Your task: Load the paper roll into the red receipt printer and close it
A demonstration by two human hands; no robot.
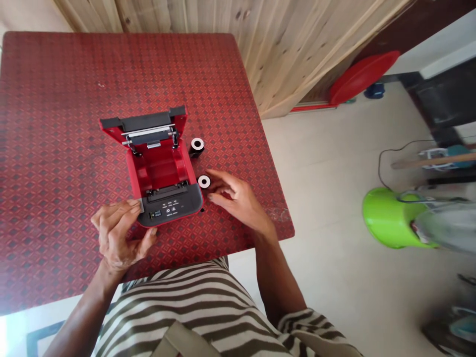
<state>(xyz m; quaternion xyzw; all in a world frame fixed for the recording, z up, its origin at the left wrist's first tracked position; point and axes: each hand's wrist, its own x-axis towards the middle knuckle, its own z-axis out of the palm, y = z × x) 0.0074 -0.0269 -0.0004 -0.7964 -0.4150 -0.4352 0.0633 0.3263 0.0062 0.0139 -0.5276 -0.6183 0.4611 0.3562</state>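
Observation:
A small red and black label printer sits on the table, its lid raised and its red paper bay with no roll in it. My left hand grips the printer's front left corner, fingers along the side and thumb at the front. By the printer's right side stands a paper roll with a white top ring and dark core. My right hand has its thumb and fingers curled about that roll's right side. Another roll, with a dark side, stands farther back, close to the printer.
The red patterned table ends at a wooden plank wall behind and a tiled floor on the right. On the floor are a bright green bucket and a cable. A large red basin leans near the wall.

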